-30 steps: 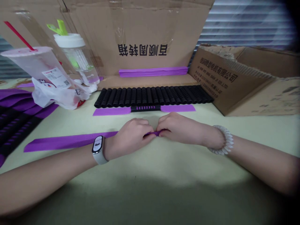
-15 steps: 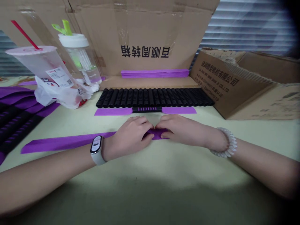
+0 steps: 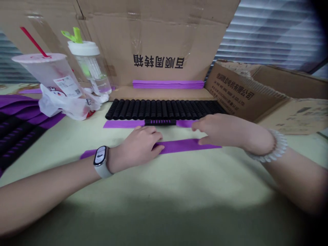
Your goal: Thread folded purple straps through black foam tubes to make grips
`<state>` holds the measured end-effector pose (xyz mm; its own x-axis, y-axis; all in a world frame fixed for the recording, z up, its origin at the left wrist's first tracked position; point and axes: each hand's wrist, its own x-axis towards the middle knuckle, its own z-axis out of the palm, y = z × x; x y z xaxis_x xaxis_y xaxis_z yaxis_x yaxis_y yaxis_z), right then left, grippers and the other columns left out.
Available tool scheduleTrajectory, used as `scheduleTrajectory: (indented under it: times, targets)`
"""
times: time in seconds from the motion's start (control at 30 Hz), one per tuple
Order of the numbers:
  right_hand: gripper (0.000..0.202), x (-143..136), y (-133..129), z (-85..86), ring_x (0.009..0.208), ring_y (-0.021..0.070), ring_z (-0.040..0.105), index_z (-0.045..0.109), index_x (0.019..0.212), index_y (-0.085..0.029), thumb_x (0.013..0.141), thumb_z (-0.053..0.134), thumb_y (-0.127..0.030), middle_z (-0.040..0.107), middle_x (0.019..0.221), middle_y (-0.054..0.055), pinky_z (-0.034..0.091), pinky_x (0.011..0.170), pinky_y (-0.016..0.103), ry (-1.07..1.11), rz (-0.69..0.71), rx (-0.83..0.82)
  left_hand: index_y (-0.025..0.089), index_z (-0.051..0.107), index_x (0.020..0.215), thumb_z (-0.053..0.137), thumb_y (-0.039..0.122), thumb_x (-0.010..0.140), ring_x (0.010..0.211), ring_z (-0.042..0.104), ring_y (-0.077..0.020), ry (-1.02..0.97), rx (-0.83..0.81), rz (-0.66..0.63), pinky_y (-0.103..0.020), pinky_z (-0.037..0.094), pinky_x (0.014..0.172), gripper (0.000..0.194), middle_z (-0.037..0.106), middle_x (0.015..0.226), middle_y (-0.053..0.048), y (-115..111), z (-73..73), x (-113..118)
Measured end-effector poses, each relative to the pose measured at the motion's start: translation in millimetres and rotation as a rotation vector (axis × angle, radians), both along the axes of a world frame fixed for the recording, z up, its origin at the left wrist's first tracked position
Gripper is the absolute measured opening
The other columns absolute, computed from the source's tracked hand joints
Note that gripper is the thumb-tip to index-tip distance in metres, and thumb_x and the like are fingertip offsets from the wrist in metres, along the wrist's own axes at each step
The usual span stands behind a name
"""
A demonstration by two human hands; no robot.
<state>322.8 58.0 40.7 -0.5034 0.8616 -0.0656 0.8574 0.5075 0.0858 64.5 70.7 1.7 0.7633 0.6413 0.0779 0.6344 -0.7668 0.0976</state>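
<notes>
A purple fabric strip (image 3: 181,146) lies flat across the pale table, with a patch of fine lines near its middle. My left hand (image 3: 140,145), wearing a wristband, is closed on the strip left of its centre; the thumb and fingers hide part of it. My right hand (image 3: 220,131) is open above the strip's right part, thumb and fingers apart. Its fingertips are near the right end of a second purple strip (image 3: 123,124), which passes through a black slotted sleeve (image 3: 160,122). Whether they touch that strip I cannot tell. Behind lies a row of black ribbed tubes (image 3: 159,109).
A stack of purple strips (image 3: 167,84) rests against a large cardboard box (image 3: 159,37). An open carton (image 3: 238,89) stands right. At left are a drink cup (image 3: 48,73) in a plastic bag, a water bottle (image 3: 89,65), and sleeved strips (image 3: 23,130).
The near purple strip has slid to the right. My right hand has let go of its middle and moved right and slightly up, opening. My left hand has shifted slightly left.
</notes>
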Motion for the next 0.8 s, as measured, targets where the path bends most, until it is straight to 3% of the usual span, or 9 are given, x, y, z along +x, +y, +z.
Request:
scheduleTrajectory:
  times: [0.07,0.2,0.33,0.4,0.53,0.63,0.7,0.8]
  targets:
    - [0.018,-17,-2,-1.6,0.071,0.0187,0.060,0.067,0.094,-0.019,0.083,0.061,-0.031,0.067,0.086,0.006,0.038,0.062,0.028,0.016,0.108,-0.061,0.019,0.065,0.103,0.046,0.036,0.091,0.089,0.059,-0.0239,0.026,-0.001,-0.006,-0.040,0.045,0.080,0.028,0.062,0.096,-0.007,-2,3.1,1]
    - [0.012,-38,-7,-2.9,0.072,0.0178,0.059,0.066,0.082,-0.017,0.085,0.055,-0.021,0.065,0.082,0.006,0.036,0.060,0.028,-0.018,0.171,-0.133,0.022,0.063,0.100,0.048,0.041,0.088,0.083,0.059,-0.0250,0.120,-0.051,0.018,-0.038,0.044,0.072,0.028,0.060,0.093,-0.007,-2,15.8,-6]
    - [0.013,-24,-10,6.4,0.049,0.0143,0.049,0.062,0.061,-0.016,0.073,0.058,-0.012,0.058,0.058,0.004,0.027,0.049,0.028,-0.287,0.008,-0.252,0.021,0.060,0.093,0.052,0.035,0.081,0.073,0.057,-0.0213,0.183,-0.170,0.035,-0.031,0.039,0.059,0.020,0.060,0.086,-0.005,4,30.7,-21]
    - [0.014,-17,-10,11.0,0.048,0.0144,0.048,0.061,0.059,-0.015,0.071,0.056,-0.008,0.057,0.055,0.005,0.025,0.048,0.029,-0.351,-0.044,-0.236,0.020,0.059,0.089,0.053,0.030,0.079,0.068,0.055,-0.0189,0.185,-0.220,0.035,-0.030,0.037,0.055,0.016,0.060,0.083,-0.004,6,35.7,-25]
    - [0.010,-23,-9,7.5,0.070,0.0211,0.060,0.066,0.084,-0.015,0.080,0.057,-0.019,0.066,0.080,0.009,0.034,0.057,0.030,-0.148,0.022,-0.105,0.021,0.056,0.080,0.053,0.025,0.076,0.057,0.052,-0.0157,0.163,-0.291,0.041,-0.028,0.032,0.048,0.006,0.059,0.073,-0.001,7,38.0,-26]
    - [0.024,-38,-8,-2.1,0.083,0.0220,0.061,0.062,0.104,-0.018,0.086,0.057,-0.033,0.065,0.096,0.008,0.040,0.065,0.031,0.076,0.074,-0.091,0.022,0.055,0.077,0.060,0.029,0.072,0.055,0.051,-0.0142,0.130,-0.355,0.039,-0.026,0.031,0.046,0.010,0.059,0.072,0.001,7,35.1,-22]
    - [0.019,-44,-8,-5.7,0.080,0.0193,0.060,0.061,0.100,-0.020,0.084,0.058,-0.029,0.065,0.092,0.005,0.040,0.065,0.029,0.135,0.128,-0.156,0.021,0.055,0.076,0.062,0.029,0.071,0.055,0.051,-0.0137,0.086,-0.344,0.017,-0.026,0.032,0.046,0.012,0.059,0.073,0.001,7,32.2,-21]
    - [0.009,-45,-9,-4.3,0.068,0.0154,0.056,0.061,0.078,-0.020,0.083,0.054,-0.019,0.063,0.076,0.001,0.036,0.059,0.027,0.091,0.161,-0.195,0.019,0.054,0.072,0.054,0.022,0.080,0.058,0.051,-0.0147,0.009,-0.153,-0.022,-0.027,0.032,0.049,0.008,0.057,0.072,-0.001,4,27.6,-17]
